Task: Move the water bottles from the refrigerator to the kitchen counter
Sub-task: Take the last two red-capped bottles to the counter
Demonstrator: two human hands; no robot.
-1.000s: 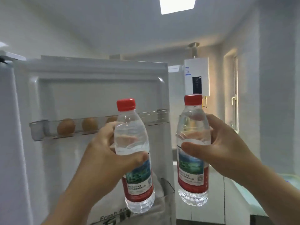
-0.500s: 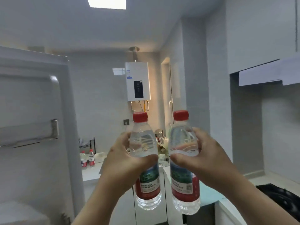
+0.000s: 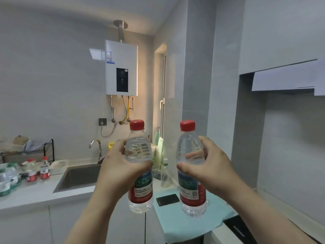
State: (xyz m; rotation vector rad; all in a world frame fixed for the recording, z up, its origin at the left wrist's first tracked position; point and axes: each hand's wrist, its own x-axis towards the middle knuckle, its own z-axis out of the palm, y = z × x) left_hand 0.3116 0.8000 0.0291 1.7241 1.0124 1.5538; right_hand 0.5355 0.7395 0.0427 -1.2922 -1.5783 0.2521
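Observation:
My left hand (image 3: 117, 170) grips a clear water bottle (image 3: 139, 152) with a red cap and a red and green label, held upright in mid-air. A second water bottle (image 3: 189, 148) of the same kind is held upright in my right hand (image 3: 210, 168). Both hang in front of me, above the corner of the white kitchen counter (image 3: 33, 192). Two more red-capped bottles (image 3: 44, 169) stand on the counter at the left. The refrigerator is out of view.
A steel sink (image 3: 79, 176) with a tap (image 3: 95, 147) is set in the counter. Green-labelled bottles (image 3: 7, 178) and a dish rack (image 3: 26, 150) stand at far left. A black phone (image 3: 168, 199) lies on a teal mat (image 3: 186, 222). A water heater (image 3: 121, 67) hangs on the wall.
My view has swung right, away from the open refrigerator door, toward the sink and counter. Both hands kept their bottles and the bottles now sit a little farther apart.

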